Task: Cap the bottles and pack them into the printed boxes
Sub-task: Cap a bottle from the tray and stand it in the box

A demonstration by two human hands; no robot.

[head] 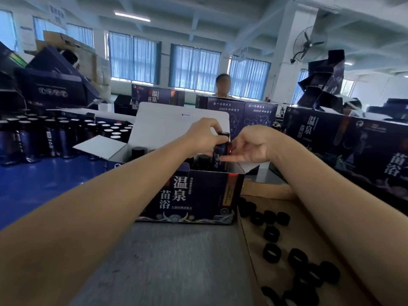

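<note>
A dark bottle (220,154) is being held upright over the open printed box (198,195). Its long axis is running vertical, with the neck end pointing up toward the ceiling. Its base is being hidden behind the box's front wall, near the right side of the opening.

The black cap (224,135) on its neck is being gripped from above by the left hand (204,134), with the fingers curled round it. The bottle's body is being pinched between the thumb and fingers of the right hand (249,147), which is reaching in from the right.

Other capped bottles (138,151) are being kept standing inside the box, tops up, and the white lid flap (183,127) is being left raised behind them.

The box is being supported on a grey mat (176,261). Just to its right, loose black caps (271,233) are being kept scattered in a brown cardboard tray (267,189).

On the blue table (33,184) to the left, rows of uncapped bottles (44,138) are being kept upright. More printed boxes (353,140) are being stacked on the right, on the left and at the back.

The room is being lit through tall windows with blue curtains (194,67) and by a ceiling strip light (132,17). A fan (309,45) is being carried on a white pillar, and a person (223,85) is being partly hidden behind the far boxes.
</note>
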